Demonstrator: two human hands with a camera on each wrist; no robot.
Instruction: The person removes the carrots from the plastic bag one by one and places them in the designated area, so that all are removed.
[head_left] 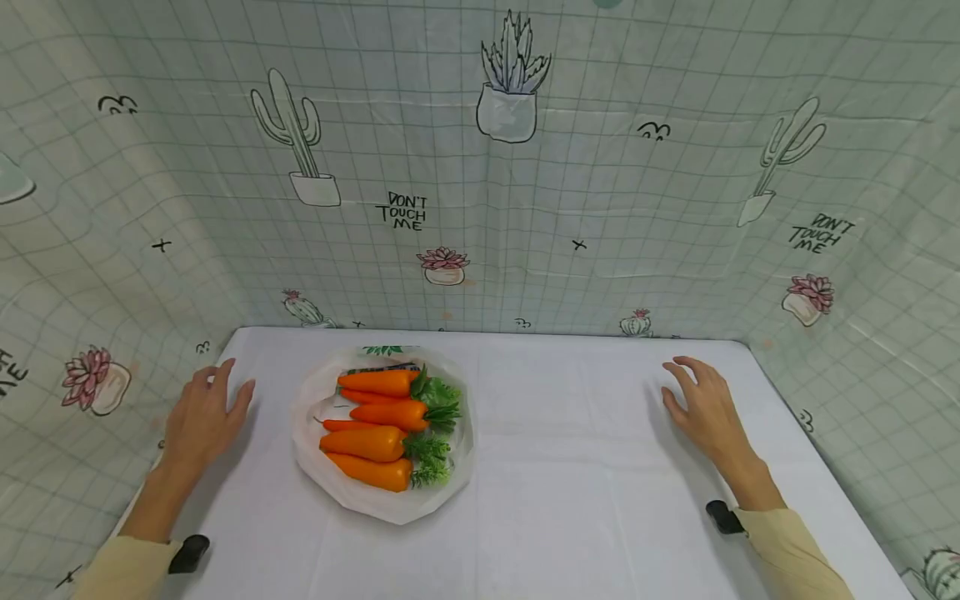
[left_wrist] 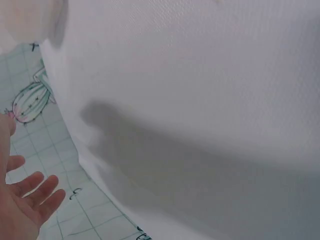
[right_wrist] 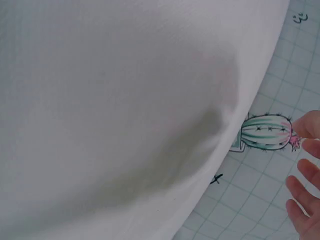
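Note:
In the head view my left hand [head_left: 204, 417] hovers over the left side of the white table, fingers loosely bent and holding nothing. My right hand [head_left: 705, 408] is above the table's right side, also with nothing in it. Nearest the left hand, to its right, lies a pale plastic bag [head_left: 397, 510]. Several orange carrots [head_left: 362, 443] with green tops lie on or in the bag; which of the two I cannot tell. The left wrist view shows the left hand [left_wrist: 30, 200] with spread fingers, and the right wrist view shows the right hand [right_wrist: 305, 185] with relaxed fingers.
The white tabletop [head_left: 555, 467] stretches between the hands. Behind it and at both sides hangs a grid-patterned cloth [head_left: 525, 192] printed with cacti and writing. A black strap piece [head_left: 189, 554] sits at the left wrist, another black piece [head_left: 724, 517] at the right.

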